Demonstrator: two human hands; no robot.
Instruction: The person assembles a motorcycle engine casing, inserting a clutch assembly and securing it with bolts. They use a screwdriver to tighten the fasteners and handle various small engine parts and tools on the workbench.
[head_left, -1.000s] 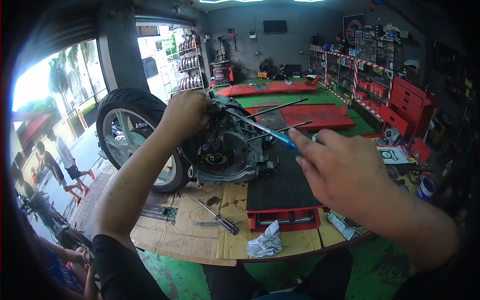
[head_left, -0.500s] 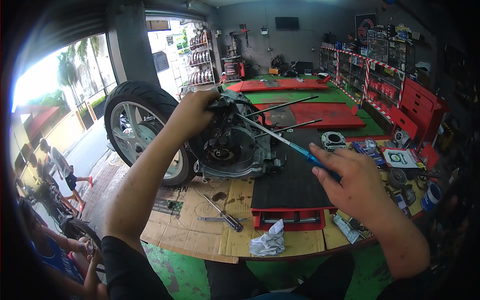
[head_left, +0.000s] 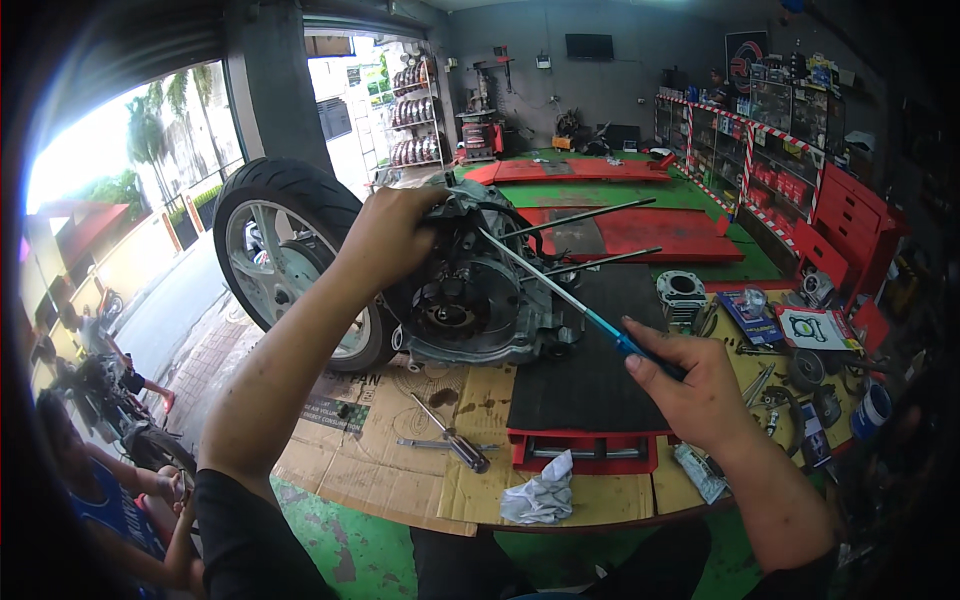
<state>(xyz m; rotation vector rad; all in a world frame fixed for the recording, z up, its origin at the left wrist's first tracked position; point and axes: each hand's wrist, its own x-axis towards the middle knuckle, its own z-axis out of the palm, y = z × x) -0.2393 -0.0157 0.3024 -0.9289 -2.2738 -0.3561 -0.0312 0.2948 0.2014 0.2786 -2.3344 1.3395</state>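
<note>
A grey metal engine case [head_left: 520, 320] with an open round cavity and long studs stands in front of me, joined to a wheel [head_left: 310, 190] at its left. My left hand [head_left: 392, 235] grips the top left of the case, its fingertips partly hidden behind the metal. In my right hand [head_left: 705, 385] is a screwdriver [head_left: 555, 288] with a blue handle and a long shaft. The shaft slants up and left, its tip against the upper part of the case. A second screwdriver [head_left: 465, 450] and a wrench [head_left: 425, 443] lie below on the cardboard [head_left: 370, 480].
A black-topped red stand [head_left: 585, 410] sits beside the engine, with a crumpled rag [head_left: 540, 488] before it. To the right are an engine cylinder [head_left: 682, 305], scattered parts and a red tool cabinet [head_left: 850, 215]. Another person [head_left: 120, 505] sits at lower left.
The screwdriver and my right hand have shifted slightly downward, the tip still at the case. My left hand keeps its hold. The view has turned a little.
</note>
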